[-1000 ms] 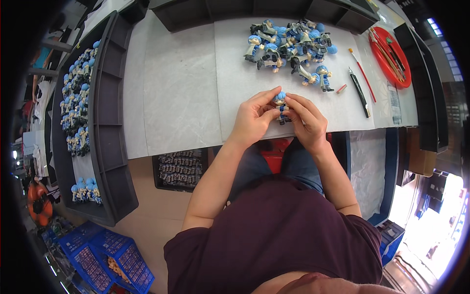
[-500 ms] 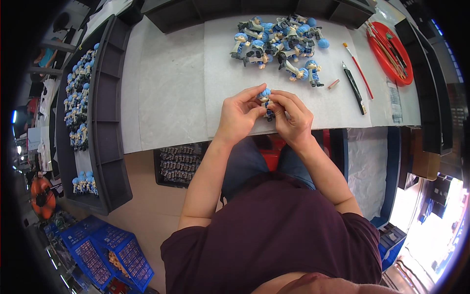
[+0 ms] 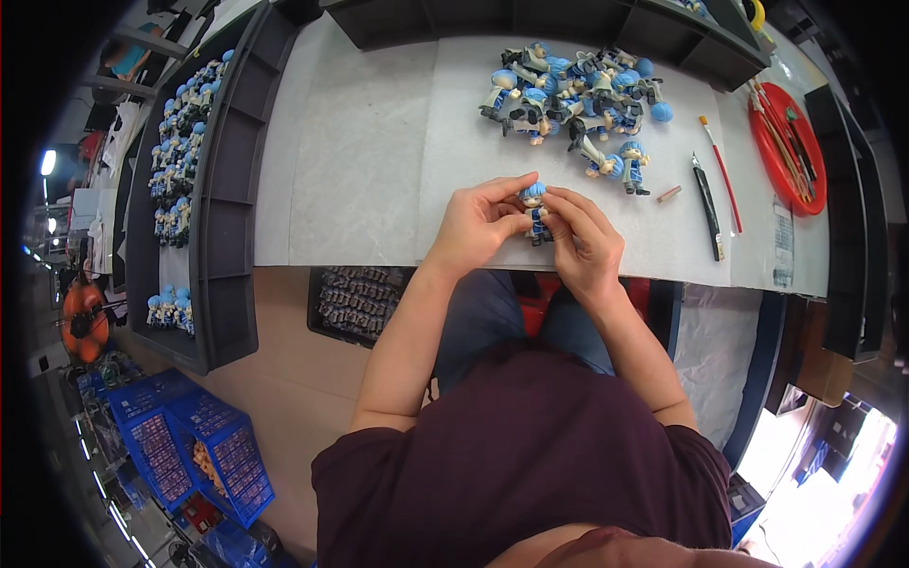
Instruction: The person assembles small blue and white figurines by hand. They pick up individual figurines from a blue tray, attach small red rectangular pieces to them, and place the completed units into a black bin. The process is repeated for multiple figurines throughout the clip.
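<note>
Between my hands, just above the near part of the white-covered table, a small blue-haired figurine (image 3: 535,214) is held upright. My left hand (image 3: 479,225) grips it from the left, fingers at its head and thumb at its body. From the right, my right hand (image 3: 584,239) pinches the figurine as well, with fingers by the head and thumb lower down. Beyond them lies a heap of similar figurines (image 3: 578,90), some on their sides. One separate figurine (image 3: 634,168) rests at the heap's near right edge.
Right of the heap are a small pinkish stick (image 3: 669,194), a black craft knife (image 3: 706,208), a red-handled brush (image 3: 724,175) and a red tray (image 3: 819,194) of brushes. Dark divided crates (image 3: 222,189) edge the table at left, back (image 3: 559,24) and right. Below left stands a blue basket (image 3: 151,402).
The whole view has shifted, with the table appearing further right and lower. Both hands keep hold of the figurine, whose front now shows a little more plainly.
</note>
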### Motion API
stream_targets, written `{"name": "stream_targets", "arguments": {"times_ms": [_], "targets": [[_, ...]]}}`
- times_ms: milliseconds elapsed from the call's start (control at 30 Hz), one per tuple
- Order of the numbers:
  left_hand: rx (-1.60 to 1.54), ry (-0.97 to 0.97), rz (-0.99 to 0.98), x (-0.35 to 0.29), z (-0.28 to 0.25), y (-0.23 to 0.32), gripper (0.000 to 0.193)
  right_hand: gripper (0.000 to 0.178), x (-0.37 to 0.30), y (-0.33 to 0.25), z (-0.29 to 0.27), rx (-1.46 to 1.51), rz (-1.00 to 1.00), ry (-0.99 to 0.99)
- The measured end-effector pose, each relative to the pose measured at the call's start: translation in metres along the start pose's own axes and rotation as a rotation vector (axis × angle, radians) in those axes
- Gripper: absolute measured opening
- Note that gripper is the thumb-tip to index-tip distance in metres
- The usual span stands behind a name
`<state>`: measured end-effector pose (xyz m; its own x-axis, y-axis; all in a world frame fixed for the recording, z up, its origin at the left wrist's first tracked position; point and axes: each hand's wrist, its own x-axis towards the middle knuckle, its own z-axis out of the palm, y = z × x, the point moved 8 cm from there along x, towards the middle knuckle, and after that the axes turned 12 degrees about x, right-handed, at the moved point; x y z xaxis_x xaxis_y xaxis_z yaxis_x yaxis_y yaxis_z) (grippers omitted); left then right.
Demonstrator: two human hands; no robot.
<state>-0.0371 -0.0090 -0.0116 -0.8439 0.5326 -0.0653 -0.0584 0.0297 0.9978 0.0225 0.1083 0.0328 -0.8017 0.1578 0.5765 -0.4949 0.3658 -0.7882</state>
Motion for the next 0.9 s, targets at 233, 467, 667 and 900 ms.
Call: {"name": "stream_targets", "arguments": {"times_ms": [233, 467, 667, 900], "targets": [[-0.056, 0.0, 0.019, 0.001, 0.001, -0.002, 0.047, 0.018, 0.001, -0.001, 0.001, 0.009, 0.028, 0.041], [-0.028, -0.021, -0.044, 0.002, -0.001, -0.006, 0.046, 0.032, -0.004, 0.012, -0.001, 0.166, 0.165, -0.011], [-0.081, 0.008, -0.047, 0.003, -0.008, -0.002, 0.046, 0.052, -0.007, 0.018, 0.001, 0.254, 0.237, -0.067], [-0.119, 0.03, -0.062, 0.002, -0.011, -0.003, 0.044, 0.059, -0.007, 0.016, 0.002, 0.149, 0.231, -0.128]]}}
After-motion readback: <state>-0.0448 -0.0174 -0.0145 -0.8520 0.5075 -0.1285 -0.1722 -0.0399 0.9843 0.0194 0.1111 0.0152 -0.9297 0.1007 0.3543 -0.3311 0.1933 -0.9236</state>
